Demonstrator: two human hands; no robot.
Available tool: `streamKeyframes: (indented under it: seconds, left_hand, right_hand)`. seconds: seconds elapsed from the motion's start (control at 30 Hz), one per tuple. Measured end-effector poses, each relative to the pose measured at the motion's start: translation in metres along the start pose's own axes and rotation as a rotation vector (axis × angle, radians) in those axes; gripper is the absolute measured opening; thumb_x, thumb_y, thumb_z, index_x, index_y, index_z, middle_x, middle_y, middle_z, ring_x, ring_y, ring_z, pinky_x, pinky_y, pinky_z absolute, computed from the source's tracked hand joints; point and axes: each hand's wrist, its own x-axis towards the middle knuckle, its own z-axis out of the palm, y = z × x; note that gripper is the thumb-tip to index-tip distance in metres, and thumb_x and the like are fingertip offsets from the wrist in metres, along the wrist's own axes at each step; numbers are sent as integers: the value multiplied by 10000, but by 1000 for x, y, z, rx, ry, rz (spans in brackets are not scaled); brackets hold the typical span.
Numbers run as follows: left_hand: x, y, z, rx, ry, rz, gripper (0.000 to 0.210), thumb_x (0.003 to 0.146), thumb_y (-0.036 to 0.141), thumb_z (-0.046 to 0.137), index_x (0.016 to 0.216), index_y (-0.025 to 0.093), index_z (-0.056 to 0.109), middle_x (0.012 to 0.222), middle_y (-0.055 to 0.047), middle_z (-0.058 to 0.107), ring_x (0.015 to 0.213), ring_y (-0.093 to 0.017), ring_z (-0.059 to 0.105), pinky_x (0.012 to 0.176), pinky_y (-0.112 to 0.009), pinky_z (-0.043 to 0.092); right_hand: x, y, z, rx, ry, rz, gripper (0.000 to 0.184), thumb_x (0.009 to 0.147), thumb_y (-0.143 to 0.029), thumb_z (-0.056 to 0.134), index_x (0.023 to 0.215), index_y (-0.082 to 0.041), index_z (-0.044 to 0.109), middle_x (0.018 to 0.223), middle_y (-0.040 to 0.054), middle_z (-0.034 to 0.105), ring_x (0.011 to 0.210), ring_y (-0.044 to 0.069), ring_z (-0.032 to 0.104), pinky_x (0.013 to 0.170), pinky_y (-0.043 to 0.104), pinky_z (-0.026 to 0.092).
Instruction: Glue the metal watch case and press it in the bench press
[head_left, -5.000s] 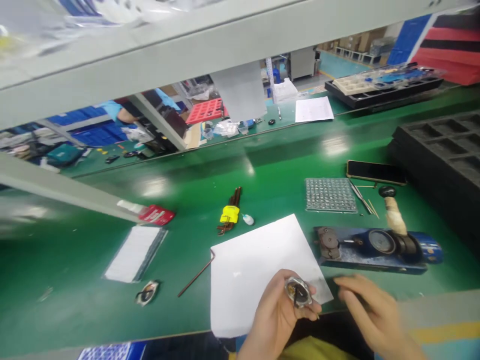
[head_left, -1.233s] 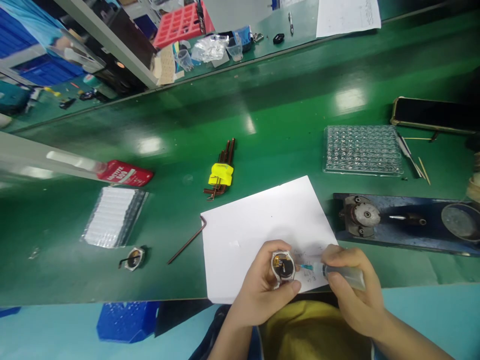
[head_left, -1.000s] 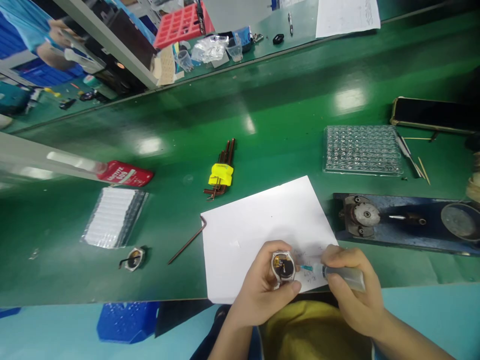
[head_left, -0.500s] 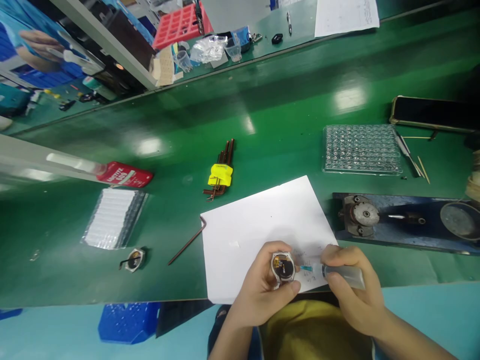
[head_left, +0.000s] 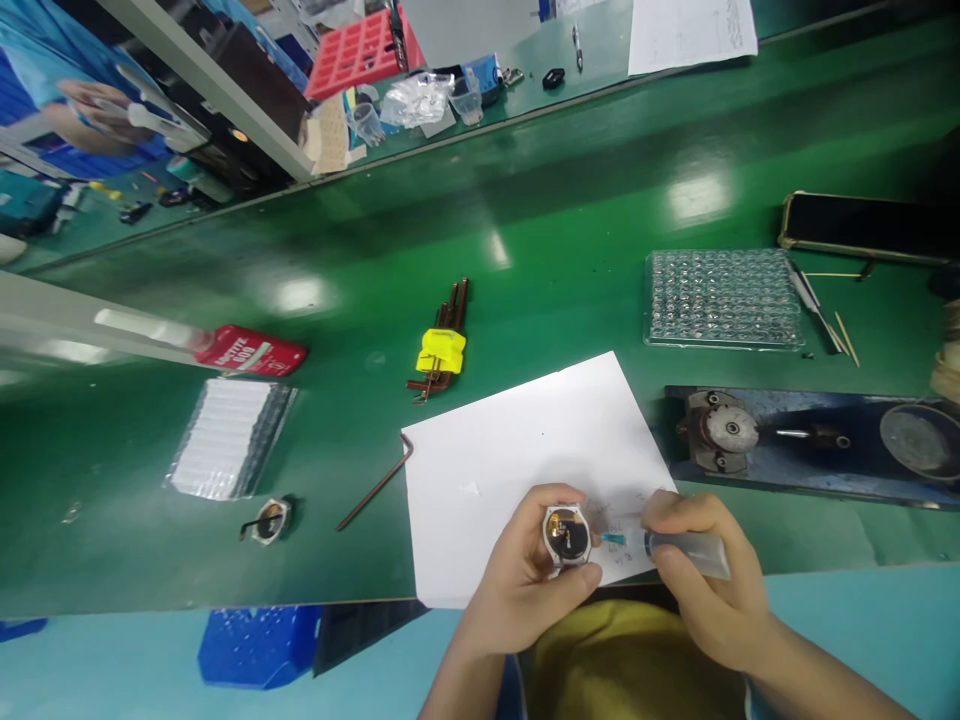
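Note:
Low in the head view, my left hand (head_left: 517,590) is closed around a round silver watch case (head_left: 567,536), its dark inside with gold-coloured parts facing up. My right hand (head_left: 709,570) grips a translucent syringe (head_left: 691,553) with its teal needle tip (head_left: 613,539) pointing left at the side of the case. Whether the needle touches the case I cannot tell. Both hands are above a white sheet of paper (head_left: 517,440) with some handwriting near the right hand.
Left on the green bench lie a second watch case (head_left: 270,521), a bag of white strips (head_left: 221,435) and a red Loctite bottle (head_left: 251,350). Hex keys in a yellow holder (head_left: 441,350) and a loose hex key (head_left: 373,488) flank the paper. Rightward are a clear tray (head_left: 724,300) and a metal fixture (head_left: 795,440).
My hands, the watch case and the syringe stay almost where they were. At the upper left, another person's hands have shifted slightly right and down.

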Motion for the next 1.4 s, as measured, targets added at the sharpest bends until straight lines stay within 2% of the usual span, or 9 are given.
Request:
streamKeyframes:
  seconds: [0.17,0.5,0.67,0.87,0.97,1.07,1.17,1.4]
  left_hand:
    - [-3,-1,-1,-3,10,-9,480,945,184,836,1356,325,631,1089,-29,704,934,-112,647,801,-141,515]
    - [-2,0,0,3,29,-32,480,929,223,854,1343,288,619,1022,-26,682,855,-112,624,745,-155,495]
    - [-3,5,4,-1,83,-97,473,910,257,881,1315,281,637,1041,-37,690,893,-129,629,772,-174,505]
    - [-2,1,1,11,16,-39,465,930,222,852,1330,292,624,1038,-28,691,866,-113,629,758,-154,498]
    - [-2,3,2,13,48,-62,472,914,244,868,1319,276,628,1017,-32,689,849,-122,628,739,-164,503]
    - [-2,6,4,26,105,-109,482,884,266,898,1295,256,648,1021,-40,697,894,-152,650,778,-197,528]
    - [-2,6,4,20,80,-85,488,881,260,900,1299,275,649,1032,-34,705,898,-148,657,782,-190,532]
    - [-3,2,2,16,63,-54,491,893,240,885,1318,274,641,1020,-41,696,875,-141,647,742,-176,525]
  right_hand:
    - [1,0,1,-23,16,-33,68,1133,-279,568,1190,-272,604,883,6,624,678,151,584,610,240,496]
    - [-1,0,-1,28,-3,12,67,1102,-276,602,1168,-278,610,824,5,607,585,160,524,548,269,452]
    - [-1,-1,0,-5,56,-33,86,1112,-293,600,1182,-273,645,872,25,642,687,179,612,599,269,514]
    - [-2,1,0,22,37,6,57,1102,-276,605,1157,-270,621,851,20,626,607,165,553,554,269,479]
    - [-2,1,-1,43,15,6,59,1107,-275,595,1163,-269,613,839,18,615,584,160,533,539,266,464]
    - [-1,0,-1,26,14,-11,72,1109,-278,596,1177,-274,619,852,21,624,628,170,569,568,269,490]
    - [0,0,1,3,27,-37,90,1109,-269,589,1194,-274,620,847,24,623,670,182,592,585,271,506]
    - [-2,1,0,21,20,-1,83,1091,-235,595,1167,-265,608,829,20,597,632,178,549,553,274,463]
